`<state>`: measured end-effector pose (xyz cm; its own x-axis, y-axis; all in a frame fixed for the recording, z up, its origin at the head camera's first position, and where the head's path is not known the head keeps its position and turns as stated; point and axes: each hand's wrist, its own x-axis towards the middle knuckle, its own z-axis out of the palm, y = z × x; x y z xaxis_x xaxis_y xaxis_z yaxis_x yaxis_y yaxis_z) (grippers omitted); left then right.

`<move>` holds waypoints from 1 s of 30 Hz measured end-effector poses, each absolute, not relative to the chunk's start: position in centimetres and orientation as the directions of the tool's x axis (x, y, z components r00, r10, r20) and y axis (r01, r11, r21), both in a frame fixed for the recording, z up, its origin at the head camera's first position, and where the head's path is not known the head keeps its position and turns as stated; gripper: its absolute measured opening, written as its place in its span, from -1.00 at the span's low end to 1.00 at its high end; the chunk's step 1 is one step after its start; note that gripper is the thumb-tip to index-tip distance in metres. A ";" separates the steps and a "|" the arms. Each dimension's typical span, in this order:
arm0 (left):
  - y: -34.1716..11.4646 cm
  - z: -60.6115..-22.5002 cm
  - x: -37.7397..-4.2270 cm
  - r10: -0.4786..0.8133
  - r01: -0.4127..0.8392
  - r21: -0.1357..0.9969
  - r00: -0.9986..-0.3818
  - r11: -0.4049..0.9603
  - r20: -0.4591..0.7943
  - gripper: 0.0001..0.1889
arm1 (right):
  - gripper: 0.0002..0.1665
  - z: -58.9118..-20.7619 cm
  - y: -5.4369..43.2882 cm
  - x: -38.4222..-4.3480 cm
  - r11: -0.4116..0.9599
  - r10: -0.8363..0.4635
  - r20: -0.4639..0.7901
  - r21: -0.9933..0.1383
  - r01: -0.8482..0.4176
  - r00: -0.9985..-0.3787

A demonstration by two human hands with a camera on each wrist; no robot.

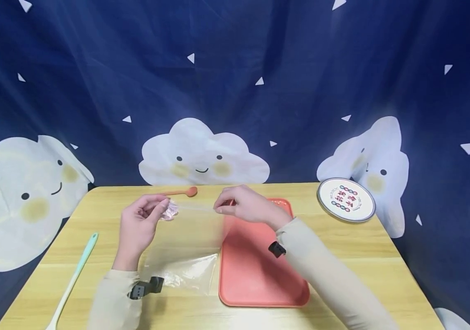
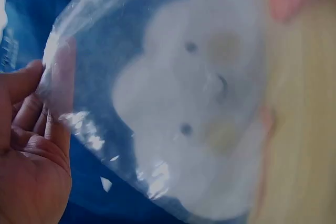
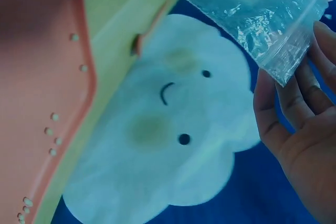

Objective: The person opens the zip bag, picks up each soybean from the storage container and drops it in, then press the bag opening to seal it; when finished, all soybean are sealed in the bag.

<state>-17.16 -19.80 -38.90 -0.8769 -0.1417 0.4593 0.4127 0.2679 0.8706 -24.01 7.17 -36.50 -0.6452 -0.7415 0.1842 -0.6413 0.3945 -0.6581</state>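
A clear plastic zip bag (image 1: pixel 187 240) hangs upright between my two hands, over the table left of the red tray (image 1: pixel 259 270). My left hand (image 1: pixel 140 224) pinches its upper left corner, where the plastic is bunched and shiny. At the other upper corner, my right hand (image 1: pixel 253 206) pinches the bag between thumb and fingers, above the tray's far left part. In the left wrist view the bag is see-through, with the cloud backdrop showing behind it. The right wrist view shows the zip strip near my right fingers (image 3: pixel 268 108).
Several small pale pellets (image 3: pixel 55 116) lie along the tray's far end. An orange spoon (image 1: pixel 191 191) lies at the table's back edge. A long mint-green-handled utensil (image 1: pixel 74 275) is at the left. A round printed plate (image 1: pixel 346 200) sits at the back right corner.
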 end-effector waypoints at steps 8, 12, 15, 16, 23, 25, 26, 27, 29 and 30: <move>-17.3 -37.5 -15.7 -0.127 0.532 0.828 -0.822 0.175 0.555 -0.90 | -0.89 -34.2 8.5 -21.9 0.416 -0.755 0.189 -0.602 -0.682 -0.628; -16.7 -37.8 -15.5 -0.109 0.554 0.819 -0.814 0.148 0.571 -0.91 | -0.90 -33.6 8.7 -21.2 0.421 -0.754 0.198 -0.586 -0.693 -0.626; -16.4 -38.1 -15.2 -0.083 0.552 0.820 -0.820 0.154 0.567 -0.91 | -0.92 -33.5 8.9 -20.9 0.428 -0.756 0.194 -0.577 -0.696 -0.626; -16.4 -38.3 -15.2 -0.069 0.548 0.821 -0.824 0.160 0.563 -0.90 | -0.93 -33.5 8.9 -20.9 0.428 -0.757 0.192 -0.578 -0.695 -0.625; -16.4 -38.7 -15.2 0.144 0.636 0.587 -0.730 0.502 0.668 -0.63 | -0.94 -33.9 9.0 -20.7 0.400 -0.776 0.187 -0.593 -0.699 -0.603; -16.0 -38.7 -15.3 0.246 0.688 0.427 -0.654 0.586 0.715 -0.63 | -0.93 -33.9 9.1 -20.6 0.403 -0.775 0.175 -0.602 -0.689 -0.607; -15.7 -38.7 -15.3 0.291 0.710 0.357 -0.617 0.607 0.731 -0.64 | -0.91 -34.0 9.1 -20.6 0.403 -0.775 0.170 -0.610 -0.683 -0.609; -15.5 -38.7 -15.4 0.332 0.730 0.292 -0.579 0.618 0.744 -0.67 | -0.90 -34.0 9.1 -20.5 0.406 -0.773 0.163 -0.616 -0.675 -0.613; -14.9 -38.7 -15.5 0.387 0.769 0.217 -0.517 0.601 0.763 -0.75 | -0.87 -34.3 9.1 -20.5 0.411 -0.768 0.149 -0.631 -0.657 -0.623; -14.6 -38.8 -15.5 0.402 0.785 0.194 -0.492 0.588 0.772 -0.79 | -0.86 -34.4 9.1 -20.5 0.412 -0.765 0.145 -0.638 -0.651 -0.627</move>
<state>-15.53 -14.61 -38.76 -0.4923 0.4017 0.7721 0.7849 0.5884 0.1944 -20.50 9.07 -34.39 -0.6269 -0.7655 0.1451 -0.6507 0.4121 -0.6378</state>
